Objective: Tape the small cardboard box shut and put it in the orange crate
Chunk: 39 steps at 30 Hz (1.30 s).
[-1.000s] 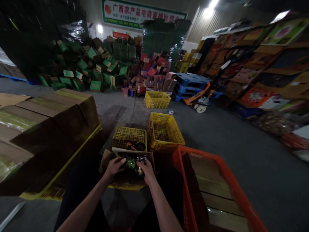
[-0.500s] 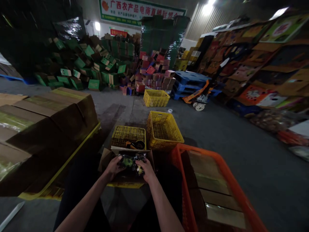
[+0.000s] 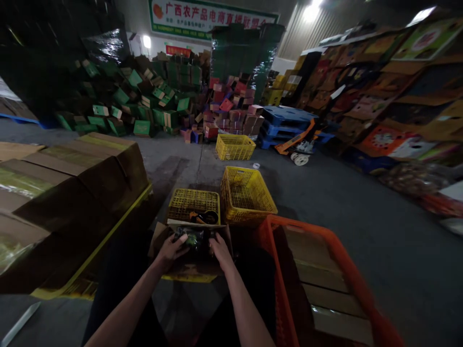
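An open cardboard box (image 3: pixel 193 271) stands between my knees on a yellow crate. My left hand (image 3: pixel 172 251) is closed on a clear plastic bag with dark green produce (image 3: pixel 194 239) at the top of the box; the kind of produce cannot be made out. On the box's right side, my right hand (image 3: pixel 220 251) reaches inside with its fingers curled. What the right fingers hold, if anything, is lost in shadow. Just behind the box, a black-and-orange tape dispenser (image 3: pixel 204 217) lies on an upturned yellow crate (image 3: pixel 181 201).
A yellow crate (image 3: pixel 269 205) stands ahead, with another yellow crate (image 3: pixel 235 153) beyond it. To my right, an orange crate (image 3: pixel 336 243) holds cardboard boxes. Closed cartons (image 3: pixel 83 178) fill my left side. Farther off are blue pallets (image 3: pixel 287 115) and a pallet jack (image 3: pixel 300 156).
The bagged produce has sunk lower into the box and tilted. My right hand has come away from its pale yellowish part, which no longer shows. The view has shifted slightly.
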{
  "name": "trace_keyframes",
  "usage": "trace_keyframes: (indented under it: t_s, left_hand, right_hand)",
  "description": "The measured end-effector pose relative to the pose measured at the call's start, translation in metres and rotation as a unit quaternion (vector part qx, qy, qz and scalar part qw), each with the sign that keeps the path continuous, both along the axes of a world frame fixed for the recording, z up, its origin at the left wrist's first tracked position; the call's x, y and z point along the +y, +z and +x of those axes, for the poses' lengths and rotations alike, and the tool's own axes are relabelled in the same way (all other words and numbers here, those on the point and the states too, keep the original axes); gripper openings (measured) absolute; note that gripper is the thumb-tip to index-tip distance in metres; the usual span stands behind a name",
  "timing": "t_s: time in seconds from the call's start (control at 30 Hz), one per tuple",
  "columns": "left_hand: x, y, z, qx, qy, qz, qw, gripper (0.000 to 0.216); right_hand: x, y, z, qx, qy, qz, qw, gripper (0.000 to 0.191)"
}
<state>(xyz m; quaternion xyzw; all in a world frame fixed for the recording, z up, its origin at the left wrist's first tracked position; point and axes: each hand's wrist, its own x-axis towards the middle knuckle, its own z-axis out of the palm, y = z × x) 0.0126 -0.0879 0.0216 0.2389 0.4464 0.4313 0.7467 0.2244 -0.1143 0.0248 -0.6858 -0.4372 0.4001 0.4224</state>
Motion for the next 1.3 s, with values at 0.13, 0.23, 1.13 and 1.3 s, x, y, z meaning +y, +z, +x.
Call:
trace_keyframes:
  t_s: [0.13,0.23,1.13,1.3]
  left_hand:
    - [0.002,0.000,-0.001,-0.012,-0.004,0.007,1.000,0.049]
    - [0.002,0.001,-0.001,-0.014,-0.005,0.012,1.000,0.052]
    - [-0.011,0.024,0.006,-0.052,-0.154,0.152,0.975,0.059]
    - [-0.010,0.016,0.008,-0.043,-0.150,0.156,0.975,0.054]
  right_hand:
    - [0.006,-0.009,0.007,-0.116,0.000,-0.006,0.993,0.044]
    - [0.005,-0.013,0.003,-0.143,-0.005,-0.009,0.990,0.062]
    - [-0.013,0.029,-0.024,0.252,0.111,0.054,0.960,0.049]
    - [-0.011,0.029,-0.022,0.197,0.101,0.056,0.974,0.046]
